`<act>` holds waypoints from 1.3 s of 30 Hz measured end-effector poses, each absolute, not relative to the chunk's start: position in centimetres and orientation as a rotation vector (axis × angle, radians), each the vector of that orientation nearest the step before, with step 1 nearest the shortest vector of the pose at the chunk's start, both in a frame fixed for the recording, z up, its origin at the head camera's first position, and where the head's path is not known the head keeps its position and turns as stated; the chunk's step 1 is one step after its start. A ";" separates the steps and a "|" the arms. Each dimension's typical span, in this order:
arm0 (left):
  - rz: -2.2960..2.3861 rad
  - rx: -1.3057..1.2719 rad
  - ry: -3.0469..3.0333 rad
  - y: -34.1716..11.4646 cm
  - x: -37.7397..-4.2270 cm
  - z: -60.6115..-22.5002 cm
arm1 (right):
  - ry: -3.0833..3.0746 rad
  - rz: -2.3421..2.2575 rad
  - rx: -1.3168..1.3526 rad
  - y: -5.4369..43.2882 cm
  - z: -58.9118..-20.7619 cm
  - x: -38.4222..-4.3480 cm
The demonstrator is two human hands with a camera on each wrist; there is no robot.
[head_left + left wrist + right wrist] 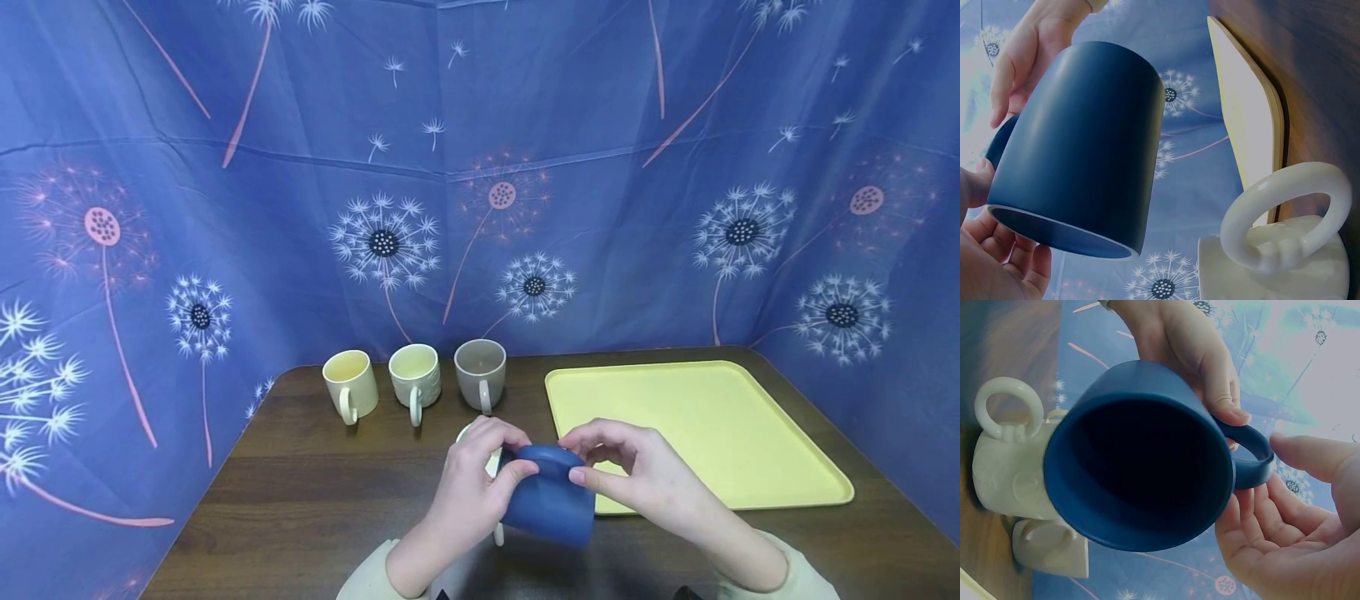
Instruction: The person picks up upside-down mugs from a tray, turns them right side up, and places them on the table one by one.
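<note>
Between both hands a dark blue mug is held on its side over the table, its handle turned up. My left hand grips it at the base end, thumb by the handle. With thumb and fingers, my right hand holds it at the handle and the rim. The dark inside of the blue mug faces the right wrist camera, while its pale-edged base shows in the left wrist view. Partly hidden behind it stands a white mug with a ring-shaped handle.
At the back left, a cream mug, a pale embossed mug and a grey mug stand in a row. A yellow tray lies on the right of the brown wooden table. Blue dandelion-print cloth hangs around the table.
</note>
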State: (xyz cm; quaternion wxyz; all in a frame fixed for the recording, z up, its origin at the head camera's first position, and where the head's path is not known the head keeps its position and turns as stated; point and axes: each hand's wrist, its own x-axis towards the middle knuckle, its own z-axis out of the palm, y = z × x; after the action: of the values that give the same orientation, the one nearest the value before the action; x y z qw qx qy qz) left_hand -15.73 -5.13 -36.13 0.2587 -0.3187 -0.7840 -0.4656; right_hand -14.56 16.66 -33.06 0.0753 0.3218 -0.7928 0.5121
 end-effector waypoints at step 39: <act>-1.612 -0.823 -2.079 -6.2 -15.5 -37.3 | -2.157 1.162 1.032 15.7 -34.1 -14.6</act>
State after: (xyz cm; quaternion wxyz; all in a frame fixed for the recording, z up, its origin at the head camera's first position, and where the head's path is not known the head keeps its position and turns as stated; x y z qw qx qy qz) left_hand -15.55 -6.16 -37.31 0.1914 -0.2932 -0.7402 -0.5741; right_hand -14.63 15.70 -34.07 0.2394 0.3769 -0.7877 0.4245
